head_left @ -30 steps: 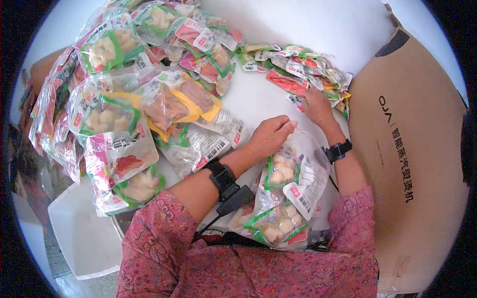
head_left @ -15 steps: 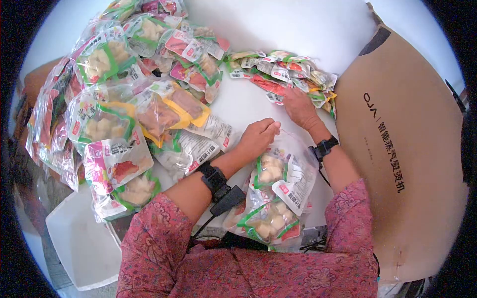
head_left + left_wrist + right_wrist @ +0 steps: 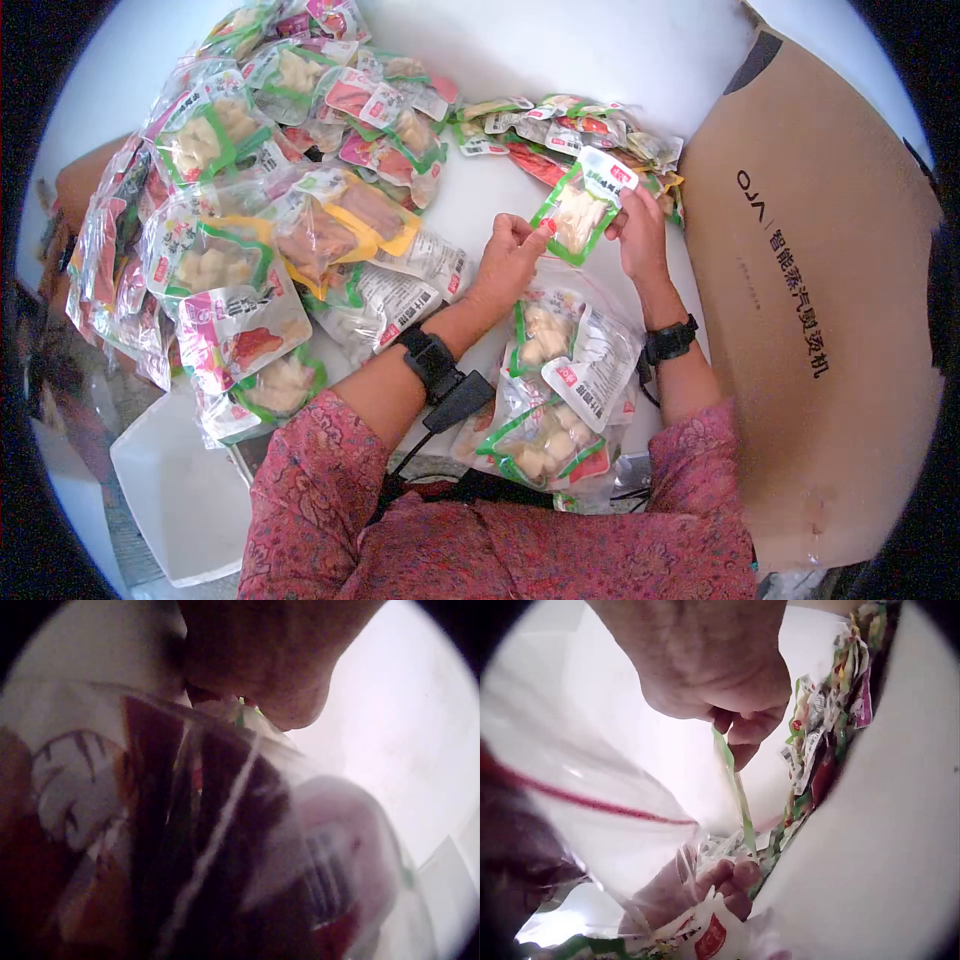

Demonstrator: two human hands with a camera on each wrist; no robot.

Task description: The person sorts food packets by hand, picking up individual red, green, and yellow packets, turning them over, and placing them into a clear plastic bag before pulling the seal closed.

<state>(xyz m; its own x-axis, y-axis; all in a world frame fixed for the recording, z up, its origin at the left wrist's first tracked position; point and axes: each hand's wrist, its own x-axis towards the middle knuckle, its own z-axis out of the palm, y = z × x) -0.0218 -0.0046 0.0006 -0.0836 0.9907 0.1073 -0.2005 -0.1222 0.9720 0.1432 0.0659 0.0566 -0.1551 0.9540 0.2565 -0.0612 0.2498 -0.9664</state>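
My right hand [image 3: 645,235] pinches the right edge of a small green-bordered food packet [image 3: 578,222] with pale pieces in its window. In the right wrist view this packet [image 3: 735,784] appears edge-on below the fingers. My left hand [image 3: 505,262] pinches the mouth of a clear zip bag [image 3: 565,278], beside the packet's lower left corner. Several packets show through the bag, which lies close to my body. Seen from the right wrist, a red zip line [image 3: 592,801] runs toward my left fingers. Clear plastic [image 3: 360,825] fills much of the left wrist view under the left hand [image 3: 262,656].
A big heap of filled clear bags [image 3: 240,230] covers the left side of the white table [image 3: 490,190]. Loose packets [image 3: 570,125] are piled at the back, right of centre. A tall cardboard box [image 3: 800,330] borders the right. A white bin [image 3: 180,490] stands lower left.
My right hand has drawn the green-bordered packet from the loose pile and brought it back toward the bag's mouth. The left hand keeps its hold on the bag in nearly the same place.
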